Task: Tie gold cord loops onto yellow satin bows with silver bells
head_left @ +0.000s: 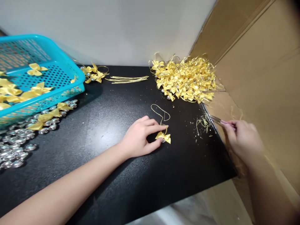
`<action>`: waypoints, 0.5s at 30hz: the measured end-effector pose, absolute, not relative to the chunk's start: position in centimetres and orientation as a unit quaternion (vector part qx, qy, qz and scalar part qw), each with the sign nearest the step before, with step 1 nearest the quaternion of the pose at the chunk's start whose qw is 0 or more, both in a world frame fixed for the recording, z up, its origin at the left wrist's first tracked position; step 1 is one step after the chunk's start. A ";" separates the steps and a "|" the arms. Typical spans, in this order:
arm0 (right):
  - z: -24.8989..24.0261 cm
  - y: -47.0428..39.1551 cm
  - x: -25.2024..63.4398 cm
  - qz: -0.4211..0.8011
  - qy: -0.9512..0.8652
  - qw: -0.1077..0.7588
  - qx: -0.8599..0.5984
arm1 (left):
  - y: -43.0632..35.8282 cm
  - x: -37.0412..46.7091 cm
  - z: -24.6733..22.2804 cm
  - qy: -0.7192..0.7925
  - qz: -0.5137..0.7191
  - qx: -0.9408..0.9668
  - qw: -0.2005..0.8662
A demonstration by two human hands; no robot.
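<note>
So, left hand (140, 137) pinned the ribbon bow (167, 137), probably steadying it; right hand (246, 140) gripped scissors (217, 119) by the tabletop's right edge (218, 135).

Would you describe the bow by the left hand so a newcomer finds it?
On the black table, find the pile of bows at the back. Nearer the front, at the fingertips of the left hand, is the yellow bow, the only one lying alone on the tabletop.

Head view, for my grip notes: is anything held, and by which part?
The right hand holds a metal tool by its pink handle. The left hand touches a yellow bow; a grip cannot be told.
</note>
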State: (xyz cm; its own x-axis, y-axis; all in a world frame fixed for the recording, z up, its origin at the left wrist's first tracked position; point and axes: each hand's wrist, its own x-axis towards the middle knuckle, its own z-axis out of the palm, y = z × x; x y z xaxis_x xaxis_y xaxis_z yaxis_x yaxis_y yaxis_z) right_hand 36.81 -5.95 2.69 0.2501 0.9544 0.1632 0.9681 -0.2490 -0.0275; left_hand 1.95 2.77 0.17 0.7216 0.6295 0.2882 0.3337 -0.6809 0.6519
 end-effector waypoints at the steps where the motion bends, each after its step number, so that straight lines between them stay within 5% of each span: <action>1: 2.4 -6.3 36.9 -0.075 -0.610 0.062 -0.786 | 2.7 1.9 0.2 0.273 0.244 0.887 0.281; 8: 1.1 -7.2 36.9 -0.117 -0.609 0.078 -0.780 | 2.3 1.4 0.8 0.266 0.184 0.924 0.203; 12: 2.5 -5.7 33.6 -0.132 -0.644 0.167 -0.734 | 2.0 1.3 1.1 0.260 0.165 0.934 0.181; 15: 3.6 -3.1 28.3 0.003 -0.799 0.178 -0.574 | 1.6 1.3 1.4 0.255 0.157 0.940 0.163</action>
